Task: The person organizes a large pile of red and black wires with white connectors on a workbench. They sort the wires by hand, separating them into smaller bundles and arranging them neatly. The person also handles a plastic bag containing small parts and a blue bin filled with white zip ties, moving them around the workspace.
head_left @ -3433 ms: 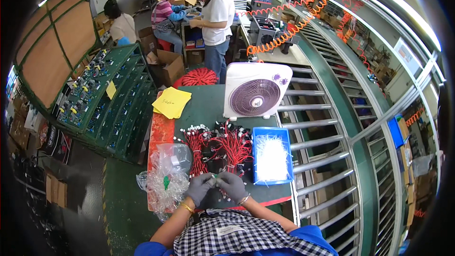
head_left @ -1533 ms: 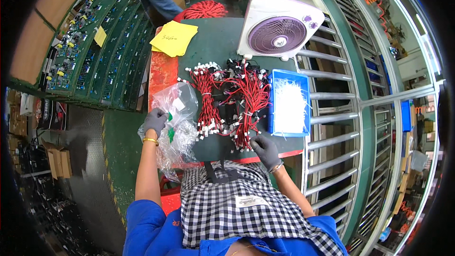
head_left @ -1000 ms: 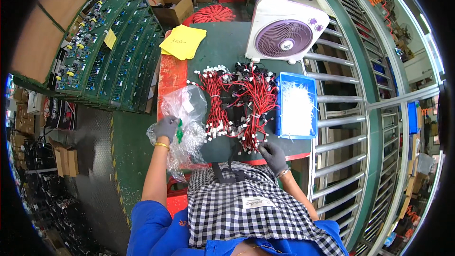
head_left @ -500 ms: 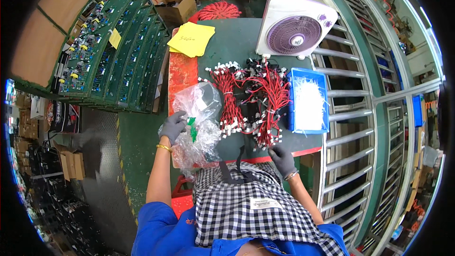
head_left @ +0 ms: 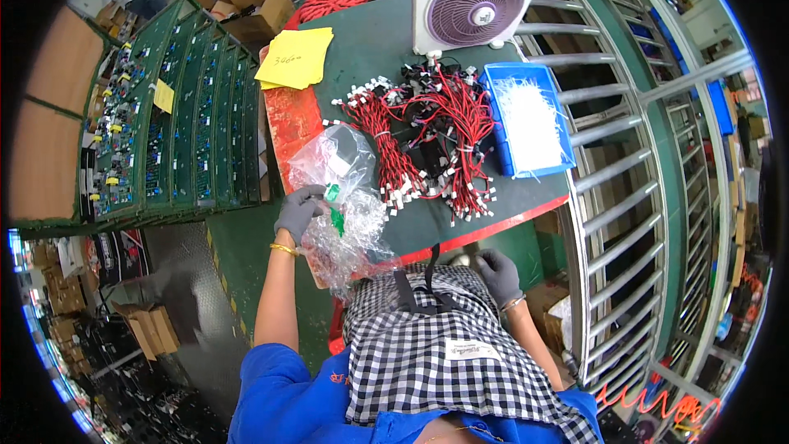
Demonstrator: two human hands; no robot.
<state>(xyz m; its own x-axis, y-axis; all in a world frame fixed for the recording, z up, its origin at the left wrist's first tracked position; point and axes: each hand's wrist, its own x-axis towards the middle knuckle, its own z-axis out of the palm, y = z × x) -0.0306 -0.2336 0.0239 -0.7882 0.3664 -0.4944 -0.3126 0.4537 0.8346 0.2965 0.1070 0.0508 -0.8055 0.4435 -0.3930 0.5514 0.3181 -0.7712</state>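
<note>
Nearest is a black-and-white checked apron [head_left: 419, 353], with the gloved right hand [head_left: 499, 277] beside it, just off the near edge of the green surface [head_left: 419, 232]; its fingers are bent, and whether they pinch anything I cannot tell. The gloved left hand [head_left: 299, 212] touches the crumpled clear plastic bag [head_left: 362, 226] at the surface's near left, its fingertips by a green piece [head_left: 332, 192]; whether they grip it is unclear. To the right of the bag, two tied bundles of red wires [head_left: 470, 127] with white connectors lie side by side, and beside them stands a blue tray [head_left: 542, 171] of white strips [head_left: 532, 123]. Farther back are yellow sheets [head_left: 296, 57] on the left and a white-and-purple fan [head_left: 477, 8] on the right. Beyond the surface sit a red cushion [head_left: 333, 2] and an open cardboard box [head_left: 275, 12].
</note>
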